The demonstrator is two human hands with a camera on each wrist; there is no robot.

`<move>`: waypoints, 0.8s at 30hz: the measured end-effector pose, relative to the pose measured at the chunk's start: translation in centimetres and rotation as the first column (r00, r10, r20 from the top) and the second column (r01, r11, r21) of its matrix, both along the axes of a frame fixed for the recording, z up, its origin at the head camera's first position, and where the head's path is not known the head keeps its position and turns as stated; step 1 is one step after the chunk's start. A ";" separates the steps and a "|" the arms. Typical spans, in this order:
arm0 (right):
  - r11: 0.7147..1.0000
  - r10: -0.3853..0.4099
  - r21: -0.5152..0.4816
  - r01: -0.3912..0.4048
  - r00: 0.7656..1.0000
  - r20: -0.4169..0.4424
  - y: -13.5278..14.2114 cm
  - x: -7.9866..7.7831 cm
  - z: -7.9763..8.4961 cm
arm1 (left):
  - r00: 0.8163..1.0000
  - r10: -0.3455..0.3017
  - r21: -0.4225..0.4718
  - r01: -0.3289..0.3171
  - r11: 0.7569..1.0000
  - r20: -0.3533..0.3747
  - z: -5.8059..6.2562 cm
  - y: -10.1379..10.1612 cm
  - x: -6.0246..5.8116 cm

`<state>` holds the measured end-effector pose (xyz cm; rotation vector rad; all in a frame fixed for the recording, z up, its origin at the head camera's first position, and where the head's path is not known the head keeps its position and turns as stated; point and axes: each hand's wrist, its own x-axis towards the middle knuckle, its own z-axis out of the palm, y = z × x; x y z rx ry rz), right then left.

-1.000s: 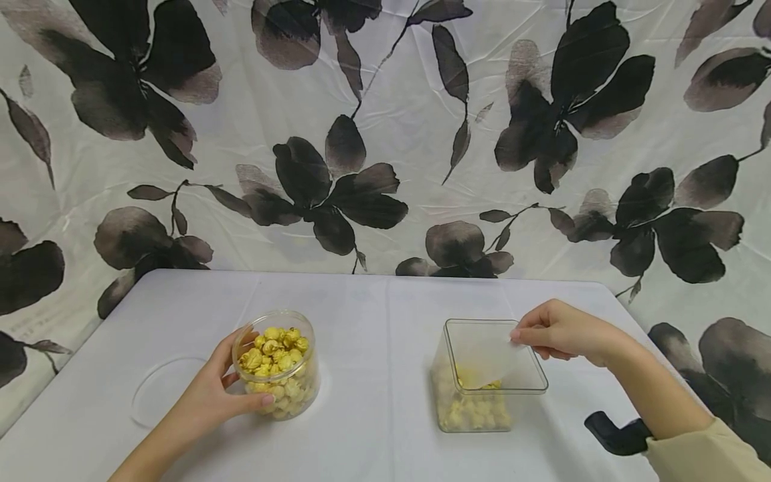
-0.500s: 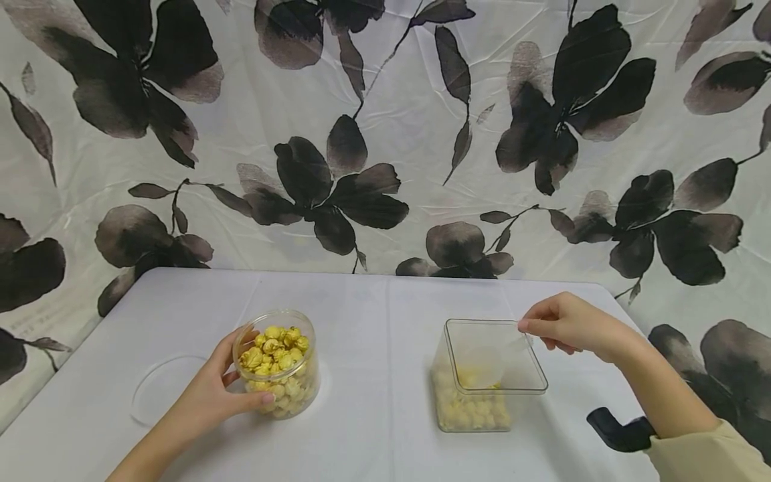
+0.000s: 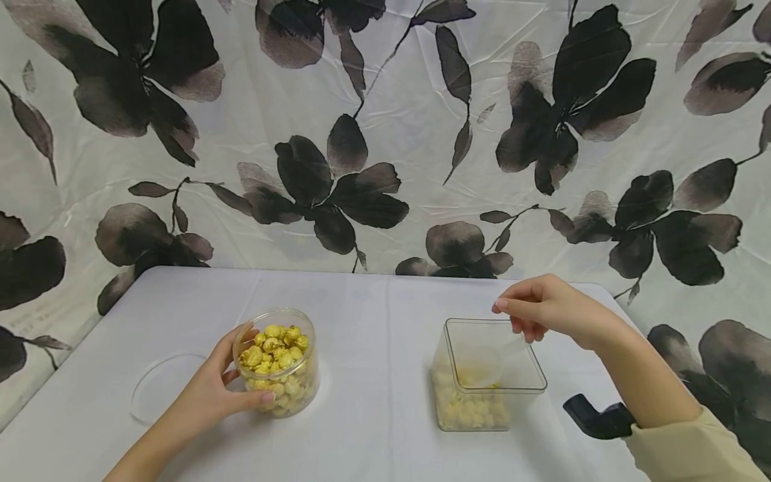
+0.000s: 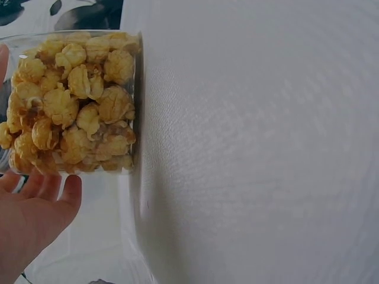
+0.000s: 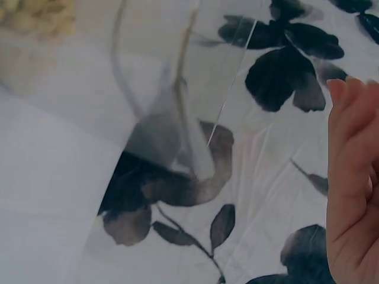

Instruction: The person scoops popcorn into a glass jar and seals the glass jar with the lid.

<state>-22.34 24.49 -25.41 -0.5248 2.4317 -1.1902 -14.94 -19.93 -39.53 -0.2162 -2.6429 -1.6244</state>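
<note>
My left hand (image 3: 211, 395) grips a clear round jar (image 3: 308, 385) full of yellow popcorn (image 3: 274, 348), fingers behind it and thumb across the front. In the left wrist view the jar (image 4: 71, 100) shows packed popcorn above that hand (image 4: 35, 219). A clear square container (image 3: 442, 375), partly filled with popcorn, stands to the right. A translucent scoop (image 3: 482, 367) leans inside it, handle towards the right rim. My right hand (image 3: 554, 311) hovers over the container's far right corner, fingers loosely bent around nothing. The right wrist view has this hand (image 5: 355, 183) apart from the scoop handle (image 5: 204, 163).
A clear round lid (image 3: 135, 395) lies on the white table (image 3: 361, 435) left of the jar, partly behind my left forearm. A floral cloth (image 3: 385, 147) hangs behind the table's far edge. A black strap piece (image 3: 596, 418) sticks out from the right sleeve.
My right hand lets go of the scoop handle and moves up and left. The scoop stays leaning in the square container. My left hand and the jar stay put.
</note>
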 end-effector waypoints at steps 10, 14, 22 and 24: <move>0.990 0.089 -0.107 -0.087 0.996 0.013 -3.4 0.1 0.1 | 1.000 -0.011 0.011 0.011 1.000 0.020 0.2 -0.8 0.1; 0.982 0.107 -0.156 -0.104 0.994 0.013 -4.8 0.2 -0.1 | 1.000 -0.010 0.041 0.009 0.999 0.019 0.3 -1.2 0.1; 0.975 0.115 -0.190 -0.111 0.993 0.008 -7.6 0.4 -1.3 | 0.999 0.024 0.003 -0.024 1.000 -0.049 0.0 -2.2 0.5; 0.970 0.138 -0.198 -0.138 0.990 -0.014 -8.3 0.5 -1.6 | 0.998 0.035 0.006 -0.035 0.999 -0.056 -0.1 -2.6 0.6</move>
